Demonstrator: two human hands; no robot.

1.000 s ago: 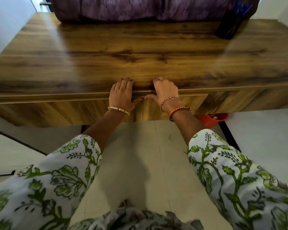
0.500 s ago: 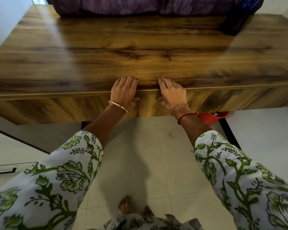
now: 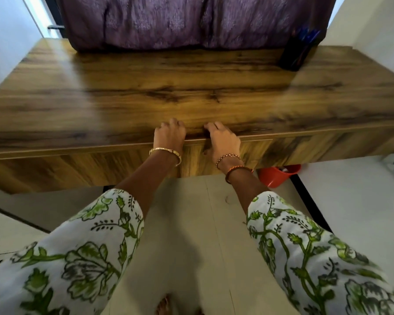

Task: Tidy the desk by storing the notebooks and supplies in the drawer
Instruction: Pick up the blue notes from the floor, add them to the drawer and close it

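Note:
The wooden desk (image 3: 146, 92) fills the upper half of the head view, and I see no notebooks on its top. The drawer front (image 3: 255, 153) sits almost flush under the desk's front edge, with only a thin seam showing along its top. My left hand (image 3: 168, 137) and my right hand (image 3: 221, 142) rest side by side at the middle of that edge. Their palms lie against the drawer front and their bent fingers lie over the desk top. Neither hand holds anything.
A dark pen holder (image 3: 293, 53) with blue pens stands at the desk's back right. Purple cloth (image 3: 191, 19) hangs along the back edge. A red bucket (image 3: 275, 176) sits on the tiled floor under the desk, to the right. White walls flank both sides.
The narrow gap above the drawer front seen a second ago has shut. Both hands moved forward with it and their fingers have curled over the desk edge. The view has tilted upward.

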